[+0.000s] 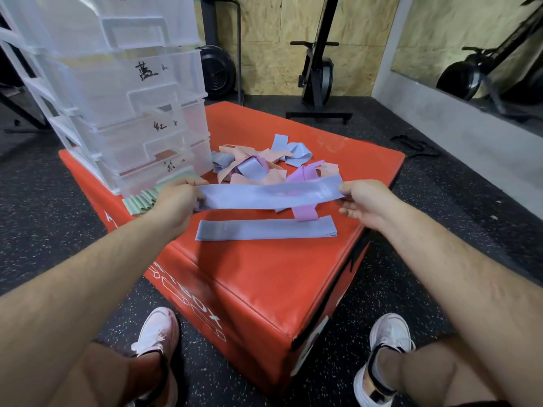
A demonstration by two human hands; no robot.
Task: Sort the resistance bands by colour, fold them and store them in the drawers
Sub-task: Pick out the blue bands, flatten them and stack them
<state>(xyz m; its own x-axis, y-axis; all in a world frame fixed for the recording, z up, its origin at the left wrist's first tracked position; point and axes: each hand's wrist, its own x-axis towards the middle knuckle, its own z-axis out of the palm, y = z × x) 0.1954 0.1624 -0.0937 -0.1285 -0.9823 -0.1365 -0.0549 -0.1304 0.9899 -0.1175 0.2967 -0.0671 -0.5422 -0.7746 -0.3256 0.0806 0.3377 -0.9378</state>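
Observation:
A blue resistance band (270, 194) is stretched flat between my hands above the red box (264, 277). My left hand (176, 201) grips its left end and my right hand (364, 201) pinches its right end. A second blue band (264, 229) lies flat on the box just below. Behind them is a tangled pile of pink, blue and purple bands (258, 165); one purple band (305, 212) trails toward the flat one. Folded green bands (141, 201) lie by the clear plastic drawer unit (132, 113) at the left.
The drawer unit has several labelled drawers, pulled partly out. My feet in white shoes (158, 333) stand on the dark speckled floor in front of the box. Gym machines (317, 77) stand against the wooden back wall.

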